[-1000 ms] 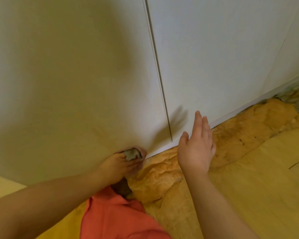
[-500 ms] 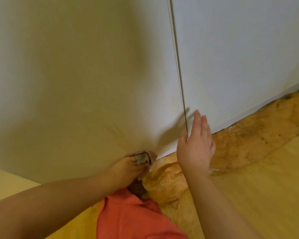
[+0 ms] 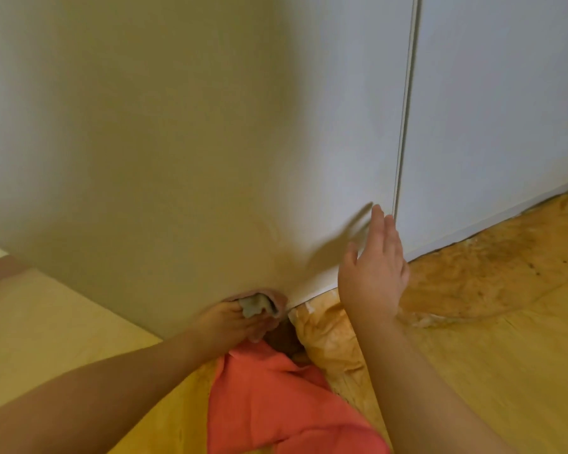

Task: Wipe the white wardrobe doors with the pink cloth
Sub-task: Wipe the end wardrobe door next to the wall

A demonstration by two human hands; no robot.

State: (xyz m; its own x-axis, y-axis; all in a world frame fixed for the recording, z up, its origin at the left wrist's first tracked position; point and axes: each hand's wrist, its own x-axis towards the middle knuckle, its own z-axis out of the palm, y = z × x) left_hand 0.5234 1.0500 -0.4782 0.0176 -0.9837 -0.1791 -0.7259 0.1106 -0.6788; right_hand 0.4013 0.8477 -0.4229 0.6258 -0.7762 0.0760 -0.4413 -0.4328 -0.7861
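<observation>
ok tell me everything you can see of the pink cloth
The pink cloth is a small, soft wad of fabric, bunched up, pink along its outer fold and greyish on the inner face. The left hand grips it and presses it against the bottom edge of the wardrobe door, just above the floor. The fingers hide much of it.

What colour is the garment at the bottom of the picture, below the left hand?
The garment is plain coral red; the head view shows it.

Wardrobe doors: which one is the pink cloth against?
The shadowed door left of the vertical seam; the left hand holds the pink cloth at its bottom edge. The brighter door right of the seam has no cloth on it.
</observation>
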